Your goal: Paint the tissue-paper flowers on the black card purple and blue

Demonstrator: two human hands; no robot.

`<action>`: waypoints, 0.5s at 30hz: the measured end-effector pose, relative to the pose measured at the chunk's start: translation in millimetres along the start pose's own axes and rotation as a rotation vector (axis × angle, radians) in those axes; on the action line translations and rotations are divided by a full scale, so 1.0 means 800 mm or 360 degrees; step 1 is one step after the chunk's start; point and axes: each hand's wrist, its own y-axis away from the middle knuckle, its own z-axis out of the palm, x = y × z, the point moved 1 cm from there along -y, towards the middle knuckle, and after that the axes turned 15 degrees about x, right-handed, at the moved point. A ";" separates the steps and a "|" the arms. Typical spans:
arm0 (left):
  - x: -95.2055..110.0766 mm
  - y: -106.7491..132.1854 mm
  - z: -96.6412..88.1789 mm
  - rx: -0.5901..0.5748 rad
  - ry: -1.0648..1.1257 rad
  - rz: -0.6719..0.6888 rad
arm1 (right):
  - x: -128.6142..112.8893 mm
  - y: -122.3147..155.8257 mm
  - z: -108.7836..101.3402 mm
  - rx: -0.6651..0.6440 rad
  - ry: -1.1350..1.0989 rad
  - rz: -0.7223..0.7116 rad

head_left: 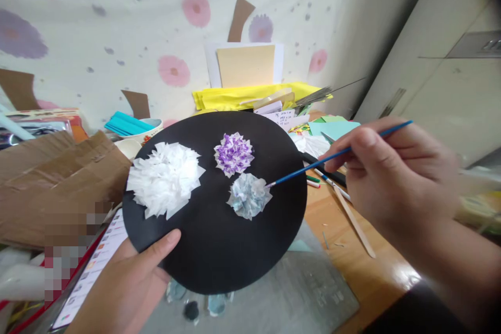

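Observation:
My left hand [129,282] grips the near left edge of a round black card disc [219,240], thumb on top. Three paper flowers sit on the disc: a large white one [165,178], a purple-speckled one [234,154] and a grey-blue one [249,196]. In my right hand [391,177] I pinch a thin blue paintbrush [336,155]. Its tip touches the upper right edge of the grey-blue flower.
Brown cardboard [58,177] lies at the left, with a phone or tablet edge below it. Yellow and cream paper sheets [245,88] stand behind the disc. Pens, a wooden stick [354,222] and coloured paper scraps lie on the wooden table at the right. A grey mat [297,297] lies under the disc.

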 end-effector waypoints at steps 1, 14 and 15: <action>0.000 0.000 0.001 0.0013 0.0012 0.0000 | 0.000 0.002 0.000 -0.0049 0.0010 0.0032; -0.005 -0.006 -0.003 0.0000 0.0024 -0.0016 | -0.006 0.003 -0.001 -0.0103 -0.0018 0.0115; -0.005 -0.007 -0.004 0.0003 0.0018 -0.0008 | -0.007 0.003 -0.001 -0.0088 -0.0038 0.0101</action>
